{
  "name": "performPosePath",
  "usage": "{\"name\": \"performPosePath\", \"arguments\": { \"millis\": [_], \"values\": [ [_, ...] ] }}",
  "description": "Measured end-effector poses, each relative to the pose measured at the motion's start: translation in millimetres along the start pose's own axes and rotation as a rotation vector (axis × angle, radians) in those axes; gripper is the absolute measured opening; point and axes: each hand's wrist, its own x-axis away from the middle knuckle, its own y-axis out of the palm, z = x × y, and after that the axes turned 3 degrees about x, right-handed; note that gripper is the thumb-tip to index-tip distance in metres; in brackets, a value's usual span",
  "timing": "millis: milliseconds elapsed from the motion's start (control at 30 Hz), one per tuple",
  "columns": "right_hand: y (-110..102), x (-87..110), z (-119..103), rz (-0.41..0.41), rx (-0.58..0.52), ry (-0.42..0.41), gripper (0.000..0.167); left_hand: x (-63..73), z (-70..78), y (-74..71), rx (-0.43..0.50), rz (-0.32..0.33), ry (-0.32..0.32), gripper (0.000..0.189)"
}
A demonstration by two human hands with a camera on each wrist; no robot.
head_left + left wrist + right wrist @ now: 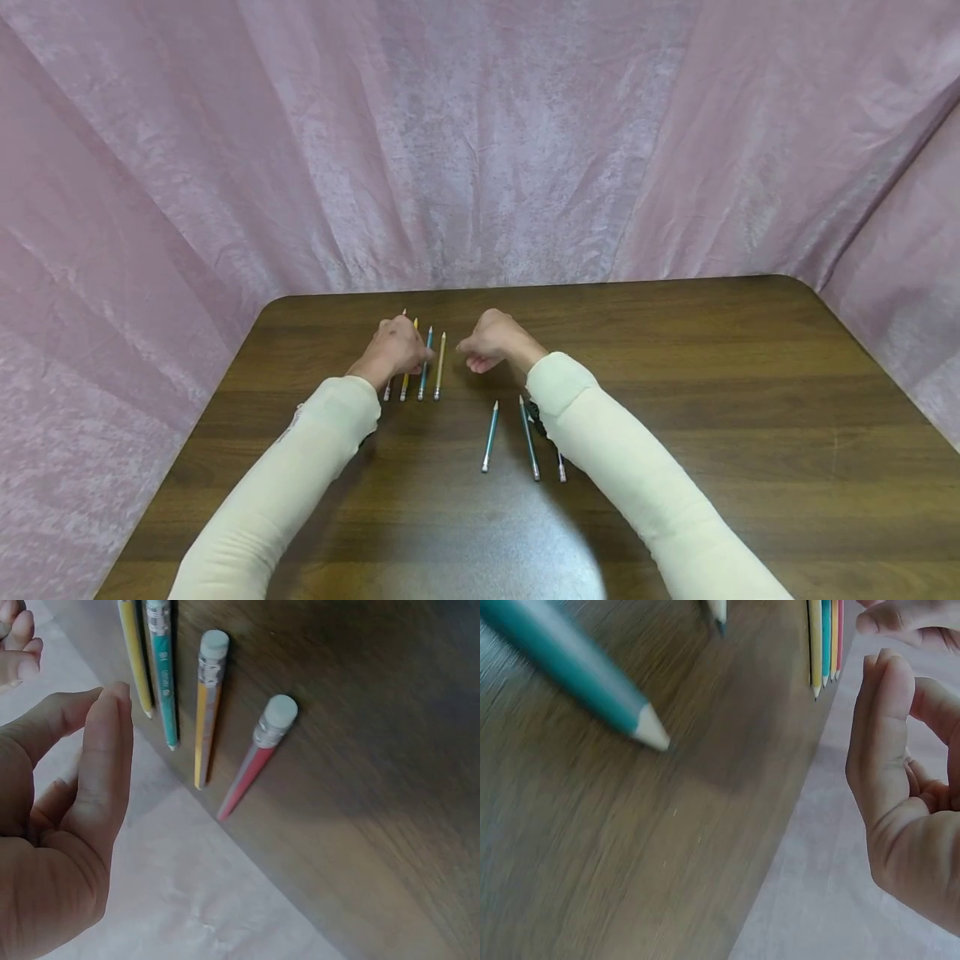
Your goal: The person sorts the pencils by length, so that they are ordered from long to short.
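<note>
Several eraser-tipped pencils lie in a row at the table's left: a red pencil (244, 776), a yellow pencil (206, 727), a teal pencil (424, 375) and a gold pencil (440, 371). Over the row is my left hand (393, 346), covering parts of the red and yellow ones; its thumb and fingertips meet with nothing held. Just right of the gold pencil my right hand (495, 340) has its fingertips together, also holding nothing. Nearer the front lie a teal pencil (491, 437), a darker teal pencil (529, 442) and a third pencil (562, 468), partly hidden by my right sleeve.
The brown wooden table (750, 375) has rounded far corners. Pink velvety curtains (480, 150) hang behind its far edge and along the sides. A bright patch of light reflects off the table's front middle.
</note>
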Motion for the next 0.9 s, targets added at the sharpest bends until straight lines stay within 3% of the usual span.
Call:
{"name": "performPosePath", "arguments": {
  "millis": [300,600,900],
  "values": [
    [-13.9,10.8,8.2,-0.009,0.017,-0.007,0.023,7.6,9.0,3.7,0.069,-0.036,0.049,0.016],
    [-19.5,26.6,16.8,-0.053,0.012,-0.018,0.024,17.8,17.6,12.6,0.061,-0.074,0.112,0.020],
    [-33.5,38.0,23.8,-0.026,0.028,-0.032,0.025,24.6,27.4,16.4,0.017,-0.020,0.189,0.017]
  ]
}}
